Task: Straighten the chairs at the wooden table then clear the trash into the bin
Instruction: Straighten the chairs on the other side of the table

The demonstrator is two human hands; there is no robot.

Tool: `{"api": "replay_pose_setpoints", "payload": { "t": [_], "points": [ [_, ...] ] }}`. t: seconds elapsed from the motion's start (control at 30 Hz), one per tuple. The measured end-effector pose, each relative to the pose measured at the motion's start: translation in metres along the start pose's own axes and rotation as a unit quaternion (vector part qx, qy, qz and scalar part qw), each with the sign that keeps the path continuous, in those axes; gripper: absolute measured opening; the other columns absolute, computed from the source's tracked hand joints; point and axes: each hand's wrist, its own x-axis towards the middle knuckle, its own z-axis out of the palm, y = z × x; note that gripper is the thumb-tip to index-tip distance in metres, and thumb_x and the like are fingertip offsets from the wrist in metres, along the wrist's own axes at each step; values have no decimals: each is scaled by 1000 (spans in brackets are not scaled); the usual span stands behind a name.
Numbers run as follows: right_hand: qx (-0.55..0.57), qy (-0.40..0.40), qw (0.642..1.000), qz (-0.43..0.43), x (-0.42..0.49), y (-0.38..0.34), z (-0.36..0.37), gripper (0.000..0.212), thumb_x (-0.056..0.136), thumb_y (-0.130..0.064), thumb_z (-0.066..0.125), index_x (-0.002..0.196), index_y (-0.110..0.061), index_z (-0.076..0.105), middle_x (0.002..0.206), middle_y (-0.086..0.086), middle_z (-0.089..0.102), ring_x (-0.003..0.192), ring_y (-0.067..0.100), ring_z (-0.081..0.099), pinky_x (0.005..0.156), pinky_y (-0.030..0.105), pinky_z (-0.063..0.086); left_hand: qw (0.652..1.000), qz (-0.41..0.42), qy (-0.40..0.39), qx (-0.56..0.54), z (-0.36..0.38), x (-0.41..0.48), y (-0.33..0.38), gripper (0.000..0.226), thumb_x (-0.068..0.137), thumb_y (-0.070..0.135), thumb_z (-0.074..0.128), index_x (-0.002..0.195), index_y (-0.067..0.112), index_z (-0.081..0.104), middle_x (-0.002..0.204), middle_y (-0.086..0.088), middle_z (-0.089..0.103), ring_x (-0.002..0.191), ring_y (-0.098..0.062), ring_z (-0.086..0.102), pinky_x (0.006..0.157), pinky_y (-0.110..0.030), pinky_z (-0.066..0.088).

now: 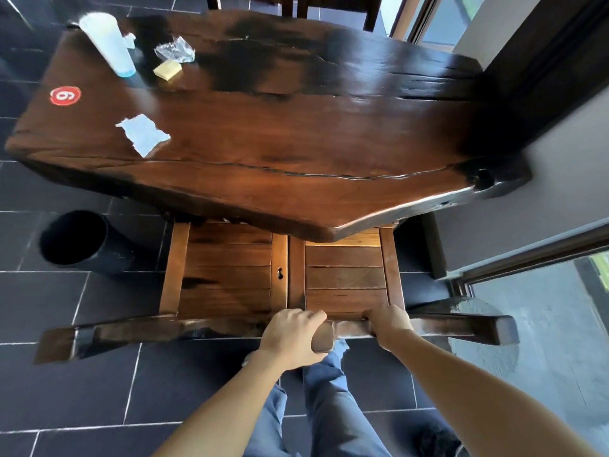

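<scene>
Two hands grip wood at the near edge of view: the left hand (293,336) wraps round the inner end of the back rail (164,329) of the left chair (227,268), and the right hand (389,323) curls its fingers over the rail of the right chair (346,275), just beside it. Both seats sit close together, their front edges under the wooden table (296,133). The rails look slightly out of line, so the step probably calls for a slow, even push with both arms, watching the seam between the seats and stopping once the backs run parallel to the table edge; shoving one side harder would likely twist a chair. A black bin (75,242) stands on the tiles left of the chairs, near the table's corner. Farther off, at the table's left end, the trash waits untouched: a torn paper (143,135), a yellow pad (167,70), a crumpled wrapper (174,49) and a plastic cup (108,44).
</scene>
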Motion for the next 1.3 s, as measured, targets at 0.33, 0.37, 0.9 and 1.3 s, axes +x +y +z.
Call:
{"api": "replay_pose_setpoints", "payload": {
  "t": [0.33,0.37,0.9,1.3],
  "points": [
    [20,6,999,28,-3,-5,-5,39,86,-7,49,115,-29,61,112,2,67,107,25,62,81,30,46,998,-22,24,-54,0,0,-2,46,71,49,65,107,25,52,99,4,66,88,-21,64,69,-31,47],
    [19,3,999,29,-3,-5,-4,40,85,-6,50,116,-30,60,113,1,67,107,25,62,82,30,46,998,-22,22,-57,0,0,-2,45,71,48,65,107,24,51,100,4,66,89,-21,63,70,-32,48],
    [278,88,957,-17,-42,-33,4,40,91,-25,48,131,-25,49,131,2,54,125,26,46,100,39,40,991,26,-125,-51,-28,1,-7,66,78,42,66,132,17,38,132,-6,53,115,-29,54,92,-39,44],
    [284,96,940,-162,-56,-65,-44,41,100,-44,33,135,-27,46,139,-4,50,128,16,45,103,36,38,969,-142,181,-90,-72,-67,-24,38,94,34,48,130,22,52,130,6,59,117,-10,55,106,-30,35]
  ]
}}
